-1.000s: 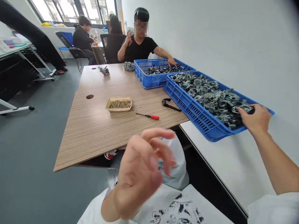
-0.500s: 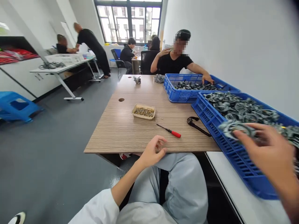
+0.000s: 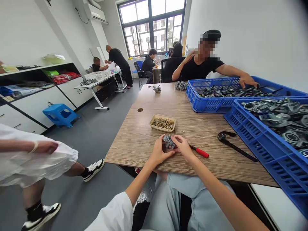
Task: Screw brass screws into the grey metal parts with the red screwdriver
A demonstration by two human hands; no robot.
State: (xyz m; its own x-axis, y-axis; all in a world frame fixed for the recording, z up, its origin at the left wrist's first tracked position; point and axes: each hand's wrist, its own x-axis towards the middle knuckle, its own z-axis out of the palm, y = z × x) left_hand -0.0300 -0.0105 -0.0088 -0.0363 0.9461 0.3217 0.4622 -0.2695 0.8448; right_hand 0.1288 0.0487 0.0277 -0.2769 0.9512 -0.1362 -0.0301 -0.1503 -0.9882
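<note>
A grey metal part (image 3: 169, 141) is held between both my hands above the front of the wooden table (image 3: 134, 141). My left hand (image 3: 159, 153) grips its left side, and my right hand (image 3: 184, 148) has its fingers on the right side. Just behind them sits a cream tray (image 3: 151, 123) of small brass-coloured screws. A screwdriver with a red handle (image 3: 202, 152) lies to the right, its shaft partly hidden by my right hand. Farther right is a black strap-like item (image 3: 231, 146).
Two blue crates (image 3: 209, 106) (image 3: 260, 131) of metal parts line the right side. Across the table, a person reaches into the far crate. Someone in white shorts (image 3: 55, 157) walks at left, near a blue stool (image 3: 60, 114).
My right hand has come from the near crate to the table with the metal part, and my left hand has closed on it too. The view has turned left; a walking person has appeared.
</note>
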